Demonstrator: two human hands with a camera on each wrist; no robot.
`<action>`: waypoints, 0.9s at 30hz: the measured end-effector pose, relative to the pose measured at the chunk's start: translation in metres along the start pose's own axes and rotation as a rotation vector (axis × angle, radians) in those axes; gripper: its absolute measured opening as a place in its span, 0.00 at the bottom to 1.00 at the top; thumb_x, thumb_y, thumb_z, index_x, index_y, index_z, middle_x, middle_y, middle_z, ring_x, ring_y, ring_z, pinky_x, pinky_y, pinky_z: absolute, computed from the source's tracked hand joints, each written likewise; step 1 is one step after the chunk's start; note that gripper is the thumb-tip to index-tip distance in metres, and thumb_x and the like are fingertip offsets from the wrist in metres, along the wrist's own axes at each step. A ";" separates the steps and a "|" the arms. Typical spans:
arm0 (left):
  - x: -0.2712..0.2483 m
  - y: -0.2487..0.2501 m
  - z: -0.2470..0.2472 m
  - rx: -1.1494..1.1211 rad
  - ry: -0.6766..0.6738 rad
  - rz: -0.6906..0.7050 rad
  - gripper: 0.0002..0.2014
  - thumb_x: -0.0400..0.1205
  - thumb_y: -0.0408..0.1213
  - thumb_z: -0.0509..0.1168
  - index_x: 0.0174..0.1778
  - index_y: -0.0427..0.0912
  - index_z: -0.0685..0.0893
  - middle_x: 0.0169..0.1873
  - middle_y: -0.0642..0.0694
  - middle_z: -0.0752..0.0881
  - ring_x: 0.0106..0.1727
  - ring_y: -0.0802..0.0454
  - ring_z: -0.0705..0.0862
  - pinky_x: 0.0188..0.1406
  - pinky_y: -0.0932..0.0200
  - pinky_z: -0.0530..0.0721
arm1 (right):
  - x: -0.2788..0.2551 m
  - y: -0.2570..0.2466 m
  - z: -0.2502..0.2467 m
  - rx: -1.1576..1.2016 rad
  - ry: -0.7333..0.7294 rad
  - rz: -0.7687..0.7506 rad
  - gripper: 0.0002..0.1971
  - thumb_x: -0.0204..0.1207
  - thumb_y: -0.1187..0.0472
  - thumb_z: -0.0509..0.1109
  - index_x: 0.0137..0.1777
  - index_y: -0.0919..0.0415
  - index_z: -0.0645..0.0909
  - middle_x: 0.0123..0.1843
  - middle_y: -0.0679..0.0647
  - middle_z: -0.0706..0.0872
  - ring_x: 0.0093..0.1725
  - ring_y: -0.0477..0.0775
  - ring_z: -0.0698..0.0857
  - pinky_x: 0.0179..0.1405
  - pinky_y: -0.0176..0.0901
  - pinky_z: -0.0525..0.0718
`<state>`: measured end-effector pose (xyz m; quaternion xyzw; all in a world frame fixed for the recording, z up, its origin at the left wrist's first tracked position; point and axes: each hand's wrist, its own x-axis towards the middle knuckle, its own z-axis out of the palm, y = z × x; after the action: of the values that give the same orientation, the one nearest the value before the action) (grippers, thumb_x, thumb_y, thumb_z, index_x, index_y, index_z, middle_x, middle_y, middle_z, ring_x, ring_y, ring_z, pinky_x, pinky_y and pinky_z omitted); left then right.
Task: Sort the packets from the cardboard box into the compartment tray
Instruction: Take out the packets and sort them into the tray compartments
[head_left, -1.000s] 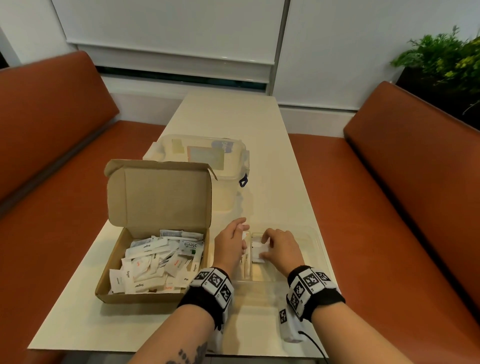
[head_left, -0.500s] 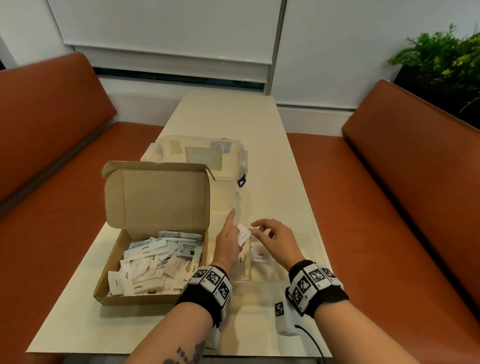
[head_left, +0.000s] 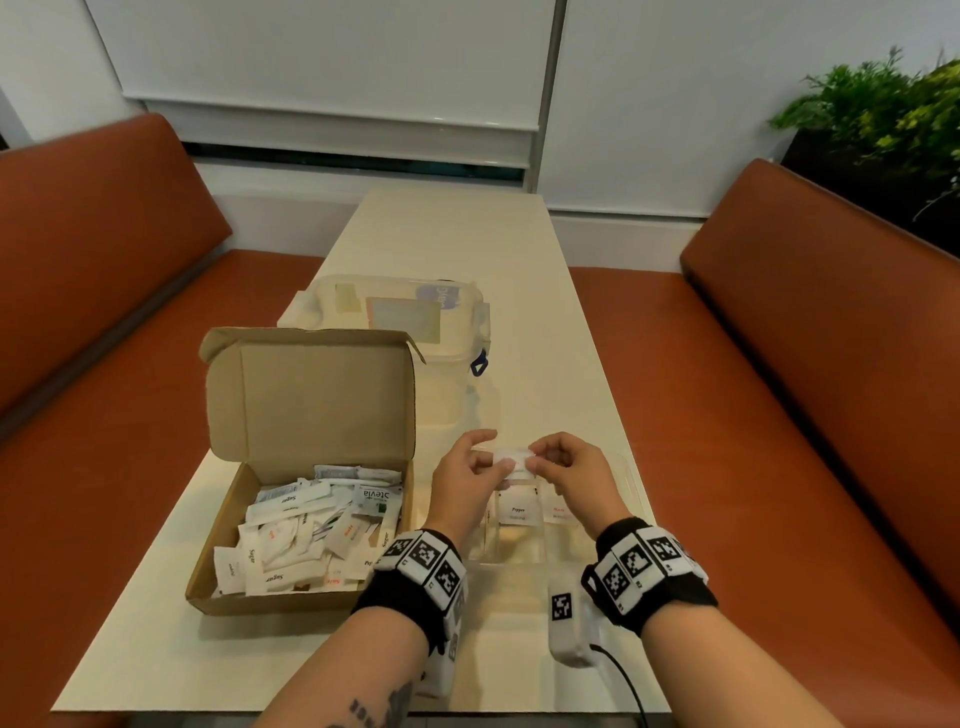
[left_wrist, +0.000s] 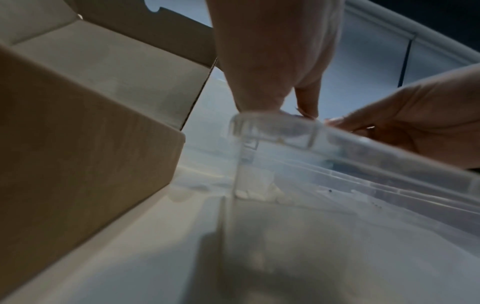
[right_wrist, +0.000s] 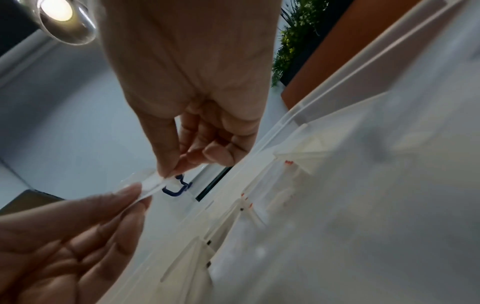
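An open cardboard box (head_left: 223, 525) at the table's near left holds several white packets (head_left: 306, 540). To its right stands the clear compartment tray (head_left: 631, 483), with a pepper packet (head_left: 518, 512) and a red-printed packet (head_left: 558, 514) lying in it. Above the tray's far end both hands hold one small white packet (head_left: 511, 458) between them. My left hand (head_left: 475, 467) pinches its left end and my right hand (head_left: 558, 467) pinches its right end. The right wrist view shows that packet (right_wrist: 153, 185) edge-on between the fingertips. The tray's rim (left_wrist: 275, 127) fills the left wrist view.
A lidded clear plastic container (head_left: 410, 332) with a blue latch (head_left: 479, 362) stands behind the box. Orange benches (head_left: 779, 415) run along both sides of the narrow table (head_left: 467, 234). A plant (head_left: 883, 114) stands at the far right.
Both hands rose from inside the tray. The left hand brought up a white packet and the right hand has taken its other end, so both now hold it above the tray.
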<state>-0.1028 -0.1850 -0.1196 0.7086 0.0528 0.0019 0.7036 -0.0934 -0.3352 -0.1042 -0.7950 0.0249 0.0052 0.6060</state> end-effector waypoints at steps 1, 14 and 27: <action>0.000 0.000 0.000 0.016 0.014 0.016 0.19 0.77 0.32 0.72 0.63 0.46 0.80 0.36 0.48 0.87 0.36 0.55 0.87 0.47 0.60 0.86 | 0.000 0.001 -0.002 -0.005 -0.010 0.000 0.05 0.73 0.67 0.74 0.48 0.61 0.85 0.32 0.47 0.80 0.29 0.38 0.77 0.27 0.26 0.74; -0.006 -0.004 0.000 0.541 0.115 0.183 0.16 0.82 0.29 0.64 0.64 0.43 0.83 0.67 0.47 0.79 0.72 0.51 0.71 0.71 0.64 0.63 | -0.006 0.018 -0.033 -0.500 0.056 0.109 0.04 0.71 0.59 0.76 0.37 0.57 0.88 0.36 0.49 0.88 0.40 0.48 0.85 0.42 0.39 0.81; -0.016 0.007 -0.008 0.549 0.112 -0.103 0.38 0.78 0.14 0.47 0.83 0.48 0.58 0.76 0.42 0.71 0.72 0.41 0.74 0.69 0.53 0.75 | -0.007 0.031 -0.028 -0.793 -0.044 0.052 0.05 0.69 0.57 0.77 0.43 0.51 0.84 0.38 0.46 0.81 0.40 0.46 0.80 0.34 0.36 0.72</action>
<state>-0.1188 -0.1784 -0.1116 0.8677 0.1260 -0.0089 0.4807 -0.1025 -0.3702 -0.1259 -0.9661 0.0280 0.0465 0.2523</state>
